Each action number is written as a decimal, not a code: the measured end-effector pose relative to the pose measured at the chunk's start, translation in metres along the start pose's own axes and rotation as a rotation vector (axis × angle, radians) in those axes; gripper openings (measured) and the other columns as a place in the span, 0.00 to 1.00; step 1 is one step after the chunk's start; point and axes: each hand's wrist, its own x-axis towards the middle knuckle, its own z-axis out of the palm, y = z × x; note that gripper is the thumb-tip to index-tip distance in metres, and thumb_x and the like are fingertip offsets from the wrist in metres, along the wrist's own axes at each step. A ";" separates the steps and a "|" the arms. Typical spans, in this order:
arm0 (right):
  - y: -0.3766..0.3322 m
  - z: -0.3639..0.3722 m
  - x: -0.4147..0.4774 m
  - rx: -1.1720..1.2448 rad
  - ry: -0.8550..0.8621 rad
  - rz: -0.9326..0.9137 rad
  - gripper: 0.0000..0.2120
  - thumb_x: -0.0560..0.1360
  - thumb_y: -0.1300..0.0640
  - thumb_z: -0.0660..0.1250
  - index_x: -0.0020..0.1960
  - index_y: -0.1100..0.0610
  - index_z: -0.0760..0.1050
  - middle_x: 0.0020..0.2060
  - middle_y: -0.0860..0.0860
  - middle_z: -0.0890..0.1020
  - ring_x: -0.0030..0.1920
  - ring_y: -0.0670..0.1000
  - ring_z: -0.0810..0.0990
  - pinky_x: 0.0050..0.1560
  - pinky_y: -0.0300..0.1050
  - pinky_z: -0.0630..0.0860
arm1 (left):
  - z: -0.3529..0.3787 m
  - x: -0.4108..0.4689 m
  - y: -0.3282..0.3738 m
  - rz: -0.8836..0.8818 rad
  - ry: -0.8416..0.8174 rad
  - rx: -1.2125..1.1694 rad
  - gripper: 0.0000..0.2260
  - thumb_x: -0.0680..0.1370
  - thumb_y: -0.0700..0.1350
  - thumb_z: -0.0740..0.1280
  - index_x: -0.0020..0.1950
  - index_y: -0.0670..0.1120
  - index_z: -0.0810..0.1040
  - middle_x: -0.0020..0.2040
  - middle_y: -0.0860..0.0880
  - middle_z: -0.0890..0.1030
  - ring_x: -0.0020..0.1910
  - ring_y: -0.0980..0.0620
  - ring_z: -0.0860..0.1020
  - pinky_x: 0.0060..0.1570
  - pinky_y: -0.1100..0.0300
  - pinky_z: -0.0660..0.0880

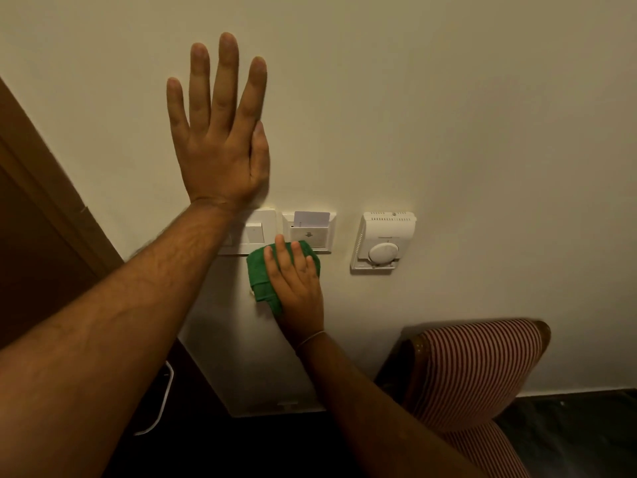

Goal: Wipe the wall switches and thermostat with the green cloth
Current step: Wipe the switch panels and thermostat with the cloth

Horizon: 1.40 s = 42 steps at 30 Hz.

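My left hand [220, 132] lies flat and open against the cream wall, fingers spread, above the white light switch plate [256, 232], whose left part my forearm hides. My right hand [296, 288] presses a folded green cloth [263, 277] against the wall just below the switch plate and the key-card holder [310, 232], which has a card standing in its slot. The cloth overlaps the card holder's lower left corner. A white thermostat [384, 241] with a round dial hangs to the right, untouched.
A brown wooden door frame [44, 188] runs down the left. A chair with red-and-white striped upholstery [479, 367] stands against the wall at lower right. A white cable [162, 405] loops near the dark floor at lower left.
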 end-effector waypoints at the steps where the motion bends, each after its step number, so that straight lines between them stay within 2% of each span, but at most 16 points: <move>1: 0.001 -0.003 0.002 0.016 0.000 -0.011 0.54 0.80 0.55 0.77 0.89 0.52 0.41 0.89 0.50 0.43 0.89 0.54 0.42 0.88 0.54 0.40 | -0.001 0.000 0.001 0.003 -0.001 0.014 0.28 0.89 0.47 0.59 0.91 0.46 0.63 0.88 0.34 0.66 0.87 0.28 0.63 0.85 0.25 0.59; 5: 0.001 -0.015 0.021 0.080 0.029 -0.024 0.51 0.81 0.59 0.74 0.89 0.50 0.42 0.89 0.50 0.45 0.89 0.56 0.44 0.88 0.53 0.40 | -0.003 0.002 0.002 -0.004 0.001 0.043 0.28 0.90 0.46 0.61 0.91 0.45 0.65 0.87 0.33 0.67 0.86 0.28 0.63 0.84 0.26 0.58; 10: 0.010 -0.025 0.027 0.073 0.099 0.061 0.53 0.78 0.61 0.77 0.89 0.51 0.44 0.88 0.51 0.43 0.89 0.58 0.44 0.88 0.54 0.42 | -0.008 0.004 0.004 -0.010 0.001 0.037 0.28 0.89 0.45 0.63 0.91 0.44 0.66 0.87 0.33 0.67 0.86 0.27 0.64 0.84 0.25 0.59; 12: 0.018 -0.034 0.025 0.067 0.131 0.140 0.51 0.78 0.64 0.73 0.89 0.49 0.43 0.88 0.51 0.42 0.89 0.57 0.42 0.88 0.52 0.42 | -0.012 0.004 0.005 -0.008 0.009 0.038 0.29 0.89 0.45 0.63 0.91 0.44 0.66 0.88 0.34 0.67 0.86 0.28 0.64 0.84 0.25 0.60; 15: 0.018 -0.047 0.024 0.123 0.102 0.216 0.45 0.78 0.57 0.60 0.89 0.46 0.41 0.88 0.48 0.41 0.89 0.54 0.39 0.88 0.51 0.42 | -0.014 0.005 0.007 0.004 0.007 0.026 0.29 0.89 0.45 0.62 0.91 0.45 0.64 0.88 0.35 0.66 0.87 0.30 0.62 0.85 0.26 0.59; 18: 0.010 -0.062 0.028 0.195 0.076 0.218 0.43 0.75 0.58 0.58 0.89 0.51 0.50 0.88 0.49 0.44 0.89 0.55 0.41 0.88 0.55 0.47 | -0.016 0.006 0.007 0.010 0.004 -0.001 0.30 0.89 0.46 0.62 0.92 0.46 0.62 0.90 0.37 0.64 0.88 0.32 0.60 0.86 0.28 0.57; 20: 0.007 -0.076 0.037 0.237 0.112 0.195 0.42 0.75 0.61 0.60 0.88 0.52 0.55 0.89 0.50 0.47 0.89 0.57 0.44 0.88 0.53 0.45 | -0.019 0.006 0.007 0.019 0.004 -0.022 0.32 0.89 0.46 0.63 0.93 0.48 0.59 0.92 0.40 0.60 0.91 0.35 0.56 0.88 0.31 0.53; 23: 0.005 -0.105 0.068 0.236 0.200 0.135 0.41 0.80 0.63 0.64 0.89 0.49 0.52 0.89 0.51 0.47 0.89 0.59 0.46 0.88 0.52 0.44 | -0.028 0.009 0.010 0.014 -0.046 -0.048 0.35 0.89 0.47 0.60 0.95 0.52 0.49 0.93 0.49 0.44 0.92 0.46 0.40 0.90 0.39 0.40; 24: 0.004 -0.118 0.083 0.225 0.233 0.098 0.40 0.82 0.61 0.64 0.89 0.49 0.52 0.89 0.50 0.47 0.89 0.59 0.46 0.88 0.52 0.44 | -0.033 0.011 0.012 0.015 -0.065 -0.057 0.35 0.89 0.47 0.60 0.95 0.53 0.49 0.93 0.49 0.43 0.92 0.47 0.39 0.90 0.41 0.38; 27: 0.008 -0.154 0.124 0.189 0.297 0.014 0.32 0.86 0.56 0.62 0.87 0.55 0.57 0.88 0.49 0.45 0.89 0.56 0.44 0.88 0.52 0.45 | -0.045 0.012 0.022 -0.027 -0.108 -0.101 0.32 0.90 0.47 0.58 0.95 0.50 0.54 0.94 0.45 0.50 0.93 0.44 0.45 0.90 0.41 0.40; 29: 0.014 -0.178 0.147 0.158 0.334 -0.017 0.26 0.90 0.51 0.56 0.86 0.58 0.60 0.88 0.52 0.47 0.89 0.55 0.43 0.88 0.52 0.45 | -0.056 0.013 0.035 -0.075 -0.106 -0.149 0.31 0.91 0.48 0.57 0.94 0.48 0.56 0.94 0.44 0.54 0.93 0.43 0.52 0.91 0.41 0.45; 32: 0.026 -0.206 0.168 0.111 0.349 -0.013 0.26 0.89 0.52 0.54 0.85 0.59 0.62 0.88 0.57 0.54 0.89 0.55 0.43 0.88 0.51 0.44 | -0.070 0.014 0.059 -0.090 -0.111 -0.232 0.30 0.90 0.49 0.57 0.94 0.46 0.59 0.93 0.44 0.58 0.92 0.42 0.57 0.89 0.38 0.56; 35: 0.042 -0.226 0.172 0.060 0.350 -0.018 0.28 0.91 0.46 0.47 0.86 0.58 0.62 0.88 0.54 0.51 0.89 0.55 0.42 0.88 0.50 0.44 | -0.076 0.010 0.084 -0.080 -0.145 -0.298 0.30 0.90 0.50 0.55 0.94 0.46 0.59 0.93 0.44 0.57 0.92 0.42 0.57 0.89 0.39 0.57; 38: 0.065 -0.232 0.152 -0.004 0.326 0.004 0.26 0.89 0.50 0.55 0.85 0.58 0.63 0.87 0.56 0.54 0.88 0.55 0.42 0.87 0.51 0.44 | -0.075 -0.010 0.111 -0.102 -0.230 -0.331 0.31 0.90 0.51 0.54 0.94 0.47 0.58 0.94 0.45 0.55 0.93 0.43 0.55 0.90 0.40 0.53; 42: 0.099 -0.228 0.094 -0.057 0.230 0.094 0.34 0.83 0.58 0.70 0.86 0.58 0.61 0.87 0.56 0.54 0.88 0.56 0.44 0.87 0.54 0.48 | -0.069 -0.068 0.150 -0.135 -0.390 -0.366 0.32 0.89 0.53 0.52 0.94 0.47 0.56 0.94 0.45 0.53 0.93 0.43 0.53 0.90 0.40 0.50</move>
